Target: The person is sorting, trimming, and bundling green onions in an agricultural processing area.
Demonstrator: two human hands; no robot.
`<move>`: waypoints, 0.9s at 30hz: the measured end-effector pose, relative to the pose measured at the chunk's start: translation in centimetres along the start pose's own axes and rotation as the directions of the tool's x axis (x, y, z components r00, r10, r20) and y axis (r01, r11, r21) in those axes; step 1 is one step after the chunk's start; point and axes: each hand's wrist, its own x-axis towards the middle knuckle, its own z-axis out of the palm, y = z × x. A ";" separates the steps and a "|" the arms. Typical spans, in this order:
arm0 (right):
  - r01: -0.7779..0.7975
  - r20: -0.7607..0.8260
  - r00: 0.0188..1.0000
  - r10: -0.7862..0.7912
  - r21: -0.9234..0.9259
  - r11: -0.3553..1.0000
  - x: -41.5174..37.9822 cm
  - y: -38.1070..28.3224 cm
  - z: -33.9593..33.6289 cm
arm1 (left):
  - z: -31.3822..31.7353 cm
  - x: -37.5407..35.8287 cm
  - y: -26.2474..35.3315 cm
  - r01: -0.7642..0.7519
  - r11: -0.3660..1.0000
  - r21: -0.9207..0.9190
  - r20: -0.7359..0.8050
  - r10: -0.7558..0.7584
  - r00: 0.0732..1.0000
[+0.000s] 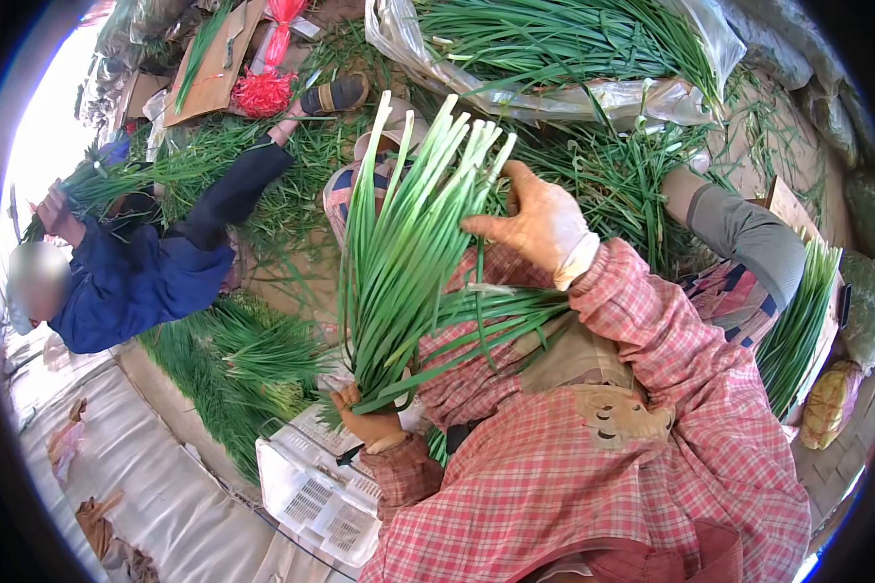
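Note:
A large bundle of garlic chives [399, 253], green leaves with pale stem ends upward, stands upright in front of me. My left hand [369, 423] is wrapped around its lower, leafy part. My right hand [544, 223], in a pale, stained glove, is beside the pale stem ends, thumb and fingers apart with nothing visible between them. Some loose leaves [506, 309] stick out sideways from the bundle towards my plaid shirt.
A plastic-lined container of chives [564, 44] lies ahead. Loose leaves [612, 185] cover the ground. A white plastic crate [311, 496] stands lower left. At left, a person in blue [146, 291] handles chives. A red string bundle [265, 92] lies near cardboard [214, 63].

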 end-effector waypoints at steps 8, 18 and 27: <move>0.010 -0.035 0.999 -0.009 0.033 0.999 -1.7 -2.3 -3.2 | 6.5 -2.4 1.4 -0.158 0.362 0.919 0.093 0.189 0.977; -0.372 0.484 0.866 -0.127 0.792 0.485 1.8 3.5 2.1 | 2.0 -0.3 0.4 -0.368 -0.274 0.889 0.435 0.248 0.866; -0.468 0.418 0.862 -0.288 0.874 -0.133 -1.2 1.7 -5.0 | 1.3 0.6 -1.0 -0.056 0.778 0.625 0.117 -0.022 0.993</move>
